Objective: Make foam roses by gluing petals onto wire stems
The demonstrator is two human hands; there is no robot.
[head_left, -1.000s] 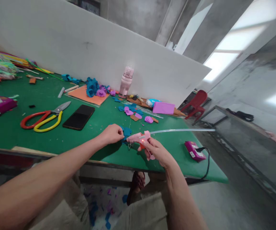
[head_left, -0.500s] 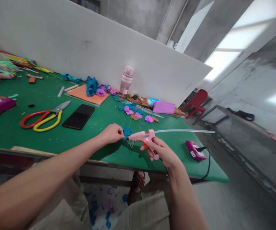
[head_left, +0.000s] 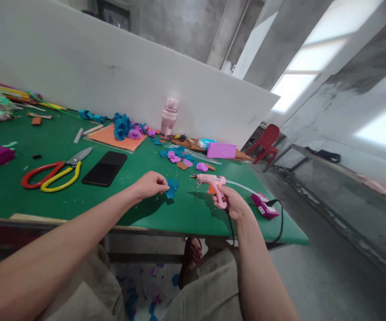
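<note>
Blue flower [head_left: 172, 188] looks unfinished, loose petals [head_left: 173, 156] left
Left hand [head_left: 151, 184] pinches it, right hand [head_left: 234, 203] clamps glue gun [head_left: 209, 179]; roses [head_left: 122, 127] done

The pink glue gun [head_left: 217, 183], red light lit, clear glue stick [head_left: 241, 185] trailing behind, is roughly level, nozzle pointing left, apart from the blue paper piece [head_left: 172, 189], pinched at its left edge.
</note>
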